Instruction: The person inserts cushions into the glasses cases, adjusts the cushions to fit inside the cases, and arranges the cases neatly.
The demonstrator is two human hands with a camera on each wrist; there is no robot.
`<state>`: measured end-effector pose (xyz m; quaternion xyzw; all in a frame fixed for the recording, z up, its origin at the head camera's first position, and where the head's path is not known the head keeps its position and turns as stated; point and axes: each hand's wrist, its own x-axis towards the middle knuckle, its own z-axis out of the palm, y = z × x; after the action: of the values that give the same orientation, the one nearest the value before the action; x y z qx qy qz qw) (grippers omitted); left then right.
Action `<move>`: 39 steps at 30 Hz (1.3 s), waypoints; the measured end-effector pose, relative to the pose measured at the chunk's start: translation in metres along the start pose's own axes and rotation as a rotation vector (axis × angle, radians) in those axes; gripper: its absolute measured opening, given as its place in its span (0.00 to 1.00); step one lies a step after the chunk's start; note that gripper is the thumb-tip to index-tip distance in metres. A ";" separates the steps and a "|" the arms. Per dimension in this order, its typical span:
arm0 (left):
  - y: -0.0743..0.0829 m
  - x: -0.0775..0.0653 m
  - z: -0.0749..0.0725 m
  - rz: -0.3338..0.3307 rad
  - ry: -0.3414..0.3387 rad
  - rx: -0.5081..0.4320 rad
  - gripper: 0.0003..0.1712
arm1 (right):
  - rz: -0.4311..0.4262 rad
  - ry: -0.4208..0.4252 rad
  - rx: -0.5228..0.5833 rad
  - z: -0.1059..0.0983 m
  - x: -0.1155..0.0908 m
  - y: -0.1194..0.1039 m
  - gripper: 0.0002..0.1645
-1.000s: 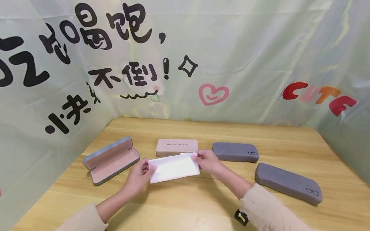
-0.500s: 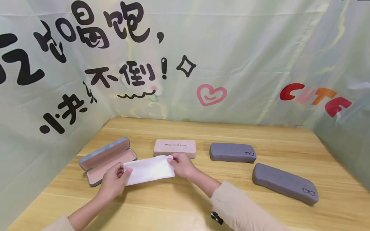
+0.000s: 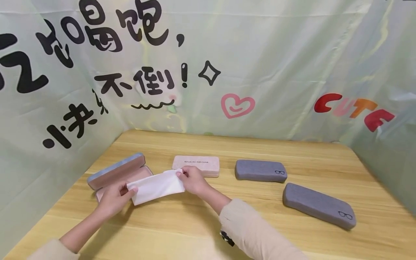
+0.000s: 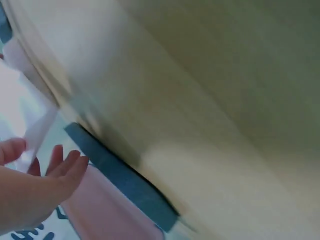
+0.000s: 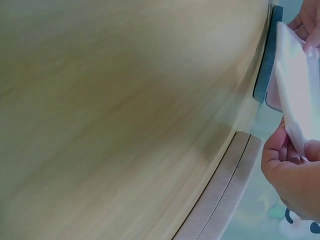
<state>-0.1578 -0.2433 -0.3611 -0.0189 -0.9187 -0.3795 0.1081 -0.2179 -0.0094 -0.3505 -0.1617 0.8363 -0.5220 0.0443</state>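
A white cloth point(image 3: 159, 186), flat and rectangular, is held up between both hands above the table. My left hand point(image 3: 113, 198) pinches its left end between thumb and fingers. At the opposite end, my right hand point(image 3: 195, 180) pinches the upper corner. Just behind the left hand lies an open glasses case point(image 3: 113, 169), blue-grey outside and pink inside, its front partly covered by the hand and cloth. In the left wrist view, the case's pink inside point(image 4: 107, 205) shows beyond the left fingers. A closed pink glasses case point(image 3: 196, 163) with printed lettering lies behind the right hand.
Two closed grey glasses cases lie to the right: one farther back point(image 3: 260, 170) and one nearer point(image 3: 318, 204), each with a small spectacles mark. The wooden table point(image 3: 182, 231) is bordered by a pale printed curtain point(image 3: 276, 72) at the back and sides.
Both hands have carried the white cloth leftward, so that it now overlaps the open case's right front. The head view has turned slightly right. The other cases have not moved on the table.
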 end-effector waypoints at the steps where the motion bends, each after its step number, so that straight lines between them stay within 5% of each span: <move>1: -0.002 0.001 0.000 0.011 -0.001 0.006 0.08 | 0.001 -0.001 -0.009 0.001 0.001 0.000 0.14; 8: -0.012 0.008 0.005 0.017 0.003 0.062 0.08 | -0.023 0.004 -0.038 0.004 0.004 0.005 0.14; 39: -0.008 0.004 0.015 0.070 0.076 0.095 0.05 | 0.057 -0.040 0.051 -0.001 -0.004 0.016 0.13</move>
<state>-0.1655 -0.2383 -0.3758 -0.0316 -0.9296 -0.3320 0.1569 -0.2176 -0.0010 -0.3646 -0.1472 0.8258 -0.5384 0.0801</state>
